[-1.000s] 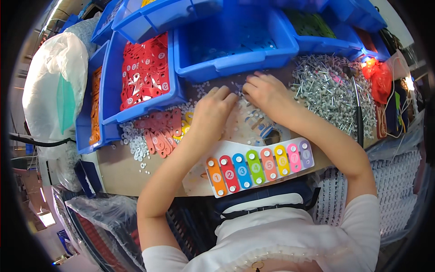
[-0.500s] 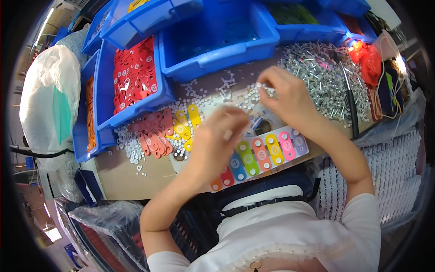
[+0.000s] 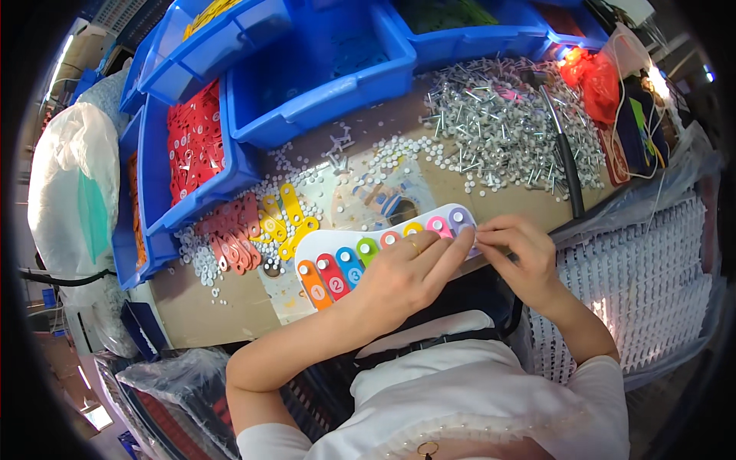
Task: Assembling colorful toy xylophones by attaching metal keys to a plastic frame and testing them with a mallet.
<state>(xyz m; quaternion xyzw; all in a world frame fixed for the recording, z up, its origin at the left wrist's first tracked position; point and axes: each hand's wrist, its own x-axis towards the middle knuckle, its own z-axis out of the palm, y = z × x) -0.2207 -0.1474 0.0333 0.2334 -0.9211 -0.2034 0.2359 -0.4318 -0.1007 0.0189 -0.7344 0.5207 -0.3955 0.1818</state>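
Left hand point(image 3: 414, 274) and right hand point(image 3: 525, 259) have moved nearer, to the xylophone point(image 3: 359, 249); whether either grip holds anything, I can't tell. Likely light, stiff: hold its rim.

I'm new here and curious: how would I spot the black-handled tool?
On the brown table, find the silvery heap of metal pins at right. The black-handled tool lies over its right part, single and long among short pins.
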